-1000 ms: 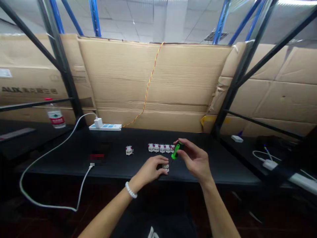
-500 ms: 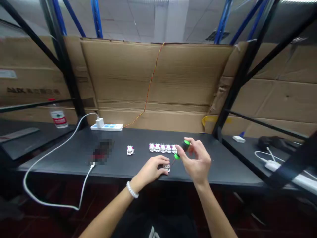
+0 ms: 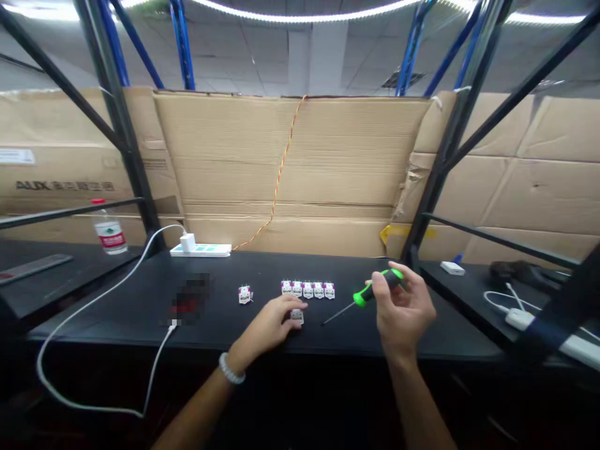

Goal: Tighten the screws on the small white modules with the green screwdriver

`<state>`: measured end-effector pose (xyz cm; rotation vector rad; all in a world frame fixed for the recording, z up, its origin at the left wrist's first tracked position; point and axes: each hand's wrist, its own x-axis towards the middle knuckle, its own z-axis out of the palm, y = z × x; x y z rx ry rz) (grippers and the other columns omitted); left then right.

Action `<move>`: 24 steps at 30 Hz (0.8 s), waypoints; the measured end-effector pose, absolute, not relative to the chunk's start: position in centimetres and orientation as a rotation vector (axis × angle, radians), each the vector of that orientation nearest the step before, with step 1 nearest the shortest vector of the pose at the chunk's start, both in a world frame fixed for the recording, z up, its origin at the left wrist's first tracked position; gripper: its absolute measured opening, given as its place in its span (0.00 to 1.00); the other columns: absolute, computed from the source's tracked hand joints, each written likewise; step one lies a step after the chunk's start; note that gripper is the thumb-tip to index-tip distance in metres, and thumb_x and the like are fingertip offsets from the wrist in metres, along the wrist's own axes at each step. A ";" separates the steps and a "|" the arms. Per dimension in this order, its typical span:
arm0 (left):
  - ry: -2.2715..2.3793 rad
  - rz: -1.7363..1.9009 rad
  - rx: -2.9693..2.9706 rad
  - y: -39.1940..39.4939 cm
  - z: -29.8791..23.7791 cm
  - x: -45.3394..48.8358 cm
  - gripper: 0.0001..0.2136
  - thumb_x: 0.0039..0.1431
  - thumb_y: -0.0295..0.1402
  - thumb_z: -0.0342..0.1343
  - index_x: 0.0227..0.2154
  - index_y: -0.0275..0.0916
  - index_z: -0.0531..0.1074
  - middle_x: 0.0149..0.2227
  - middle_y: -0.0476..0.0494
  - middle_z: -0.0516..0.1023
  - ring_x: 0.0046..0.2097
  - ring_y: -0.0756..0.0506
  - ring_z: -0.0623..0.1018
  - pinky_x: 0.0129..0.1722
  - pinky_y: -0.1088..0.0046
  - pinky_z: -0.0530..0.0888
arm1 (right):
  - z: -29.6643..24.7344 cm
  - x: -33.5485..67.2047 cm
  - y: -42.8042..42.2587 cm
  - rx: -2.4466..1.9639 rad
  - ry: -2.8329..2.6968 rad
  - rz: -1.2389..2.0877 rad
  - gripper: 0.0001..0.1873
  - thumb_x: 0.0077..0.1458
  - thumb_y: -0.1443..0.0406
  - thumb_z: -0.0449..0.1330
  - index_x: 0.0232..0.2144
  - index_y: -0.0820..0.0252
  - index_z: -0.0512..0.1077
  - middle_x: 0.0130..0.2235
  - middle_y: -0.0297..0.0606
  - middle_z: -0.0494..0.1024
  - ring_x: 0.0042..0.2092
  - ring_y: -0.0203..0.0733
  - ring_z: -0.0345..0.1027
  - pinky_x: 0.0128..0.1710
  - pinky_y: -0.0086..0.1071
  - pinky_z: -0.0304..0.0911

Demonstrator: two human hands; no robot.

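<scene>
My right hand (image 3: 407, 306) is closed around the black and green handle of a screwdriver (image 3: 360, 297). Its thin shaft slants down to the left, and the tip is apart from the small white parts. On the tabletop, the thumb and fingers of my left hand (image 3: 272, 322) grip a small white part (image 3: 297, 317), which they partly cover. Just behind it stands a row of several white and purple parts (image 3: 308, 289) of similar size. Another such white and purple part (image 3: 244, 294) sits alone farther left. What exactly these parts are is too small to tell.
A white power strip (image 3: 209, 250) with a plugged-in charger lies at the back left. Its white cable (image 3: 89, 287) loops over the front edge to a blurred dark object (image 3: 190, 300). Cardboard (image 3: 225, 162) walls the back; black rack posts (image 3: 424, 187) flank the table.
My right hand has drawn the screwdriver away to the right, its tip off the small white part. My left hand and that part have shifted slightly left. The view has tilted up.
</scene>
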<state>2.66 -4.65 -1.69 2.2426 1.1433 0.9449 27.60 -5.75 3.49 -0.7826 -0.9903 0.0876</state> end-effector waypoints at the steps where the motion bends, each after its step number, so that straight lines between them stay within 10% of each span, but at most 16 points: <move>1: 1.169 0.977 2.246 -4.3 -1.2 1.7 0.18 0.61 0.24 0.63 0.54 0.43 0.82 0.58 0.39 0.81 0.61 0.38 0.79 0.67 0.60 0.71 | 3.8 28.3 -5.9 -0.786 -0.960 0.065 0.20 0.53 0.57 0.75 0.45 0.58 0.79 0.36 0.34 0.79 0.31 0.40 0.79 0.32 0.34 0.77; 14: 1.494 0.751 2.316 2.3 0.2 -1.3 0.23 0.52 0.19 0.64 0.52 0.38 0.80 0.55 0.37 0.77 0.57 0.35 0.80 0.65 0.56 0.73 | 3.9 30.4 -5.2 -0.792 -0.961 -0.012 0.21 0.52 0.56 0.75 0.44 0.59 0.80 0.37 0.36 0.80 0.33 0.41 0.80 0.35 0.37 0.80; 19: 1.377 0.937 2.337 -4.6 -0.9 0.2 0.14 0.66 0.26 0.59 0.52 0.42 0.79 0.55 0.37 0.76 0.60 0.35 0.77 0.66 0.53 0.71 | 4.1 30.6 -5.6 -0.808 -0.974 -0.029 0.21 0.52 0.56 0.75 0.45 0.59 0.79 0.37 0.35 0.79 0.32 0.41 0.79 0.35 0.37 0.79; 24: 0.892 0.322 2.250 -14.8 -7.1 2.9 0.10 0.72 0.38 0.60 0.53 0.49 0.78 0.58 0.40 0.77 0.56 0.39 0.79 0.54 0.61 0.80 | 4.4 31.1 -5.9 -0.751 -0.952 -0.009 0.20 0.52 0.57 0.76 0.44 0.60 0.80 0.36 0.35 0.79 0.31 0.39 0.78 0.33 0.35 0.78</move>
